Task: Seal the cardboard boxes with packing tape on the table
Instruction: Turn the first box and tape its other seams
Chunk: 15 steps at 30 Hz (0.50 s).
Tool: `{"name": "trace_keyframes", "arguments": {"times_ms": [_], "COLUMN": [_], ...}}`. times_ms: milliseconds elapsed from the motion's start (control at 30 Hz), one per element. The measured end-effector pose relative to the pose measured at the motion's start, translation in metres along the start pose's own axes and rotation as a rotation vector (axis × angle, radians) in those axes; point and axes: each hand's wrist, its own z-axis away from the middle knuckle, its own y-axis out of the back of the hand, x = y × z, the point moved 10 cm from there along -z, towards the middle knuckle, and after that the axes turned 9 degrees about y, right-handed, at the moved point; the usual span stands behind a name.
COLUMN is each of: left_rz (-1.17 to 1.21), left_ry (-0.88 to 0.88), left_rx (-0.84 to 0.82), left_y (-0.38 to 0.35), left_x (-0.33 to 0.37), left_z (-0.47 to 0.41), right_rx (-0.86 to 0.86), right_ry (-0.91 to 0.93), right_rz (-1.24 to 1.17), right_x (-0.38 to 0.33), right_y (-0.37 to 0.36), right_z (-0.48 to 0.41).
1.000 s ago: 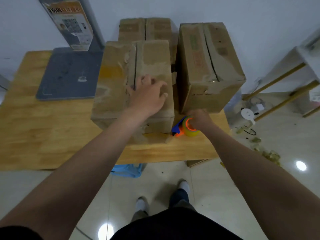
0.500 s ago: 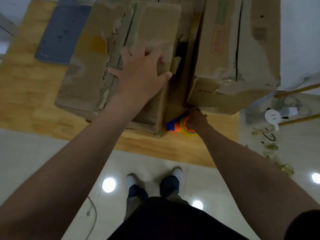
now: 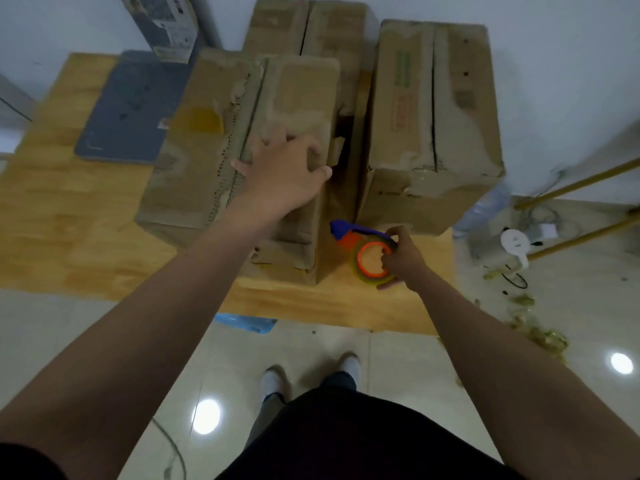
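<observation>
I have the left hand [image 3: 284, 171] palm down on top of the near box [image 3: 207, 161], fingers spread and fairly straight across its right flap just beside the centre seam, thumb out toward the box's right edge; it presses the cardboard and holds nothing. The right hand [image 3: 403, 259] is lower, near the table's [image 3: 69, 230] front edge, with its fingers curled round the dispenser [image 3: 349, 241], gripping the rim of the yellowish roll with the orange core. The dispenser's blue end points toward the gap between the near box and the right box [image 3: 433, 116], and I cannot tell whether it touches the tabletop or is lifted off it. The seam on the near box looks ragged and unsealed, with torn corrugation showing along the left flap. The right box stands just beside it, a dark slit running down its top, its front corner crushed and hanging past the table's right end. A third box [image 3: 304, 26] sits behind the two, against the wall. On the table to the left lies a grey mat [image 3: 135, 109], with an upright carton [image 3: 166, 26] at its far end. Below the table I see something blue [image 3: 246, 323] on the tiled floor, scraps [image 3: 540, 334] scattered to the right, and a clear bottle [image 3: 485, 209] by the right box.
</observation>
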Motion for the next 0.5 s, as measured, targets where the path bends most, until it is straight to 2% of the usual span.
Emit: {"name": "trace_keyframes", "arguments": {"times_ms": [233, 400, 500], "left_rz": [0.355, 0.605, 0.704], "left_ry": [-0.062, 0.021, 0.113], "left_rx": [-0.111, -0.194, -0.39], "left_y": [0.024, 0.051, 0.054], "left_x": [-0.012, -0.032, -0.042], "left_z": [0.029, 0.041, 0.054], "right_rx": [0.263, 0.346, 0.347], "right_ry": [0.094, 0.241, 0.326], "right_rz": [-0.368, -0.496, -0.55], "right_x": [-0.065, -0.127, -0.165], "right_y": [0.044, 0.06, 0.057], "right_z": [0.079, 0.13, 0.156]}}
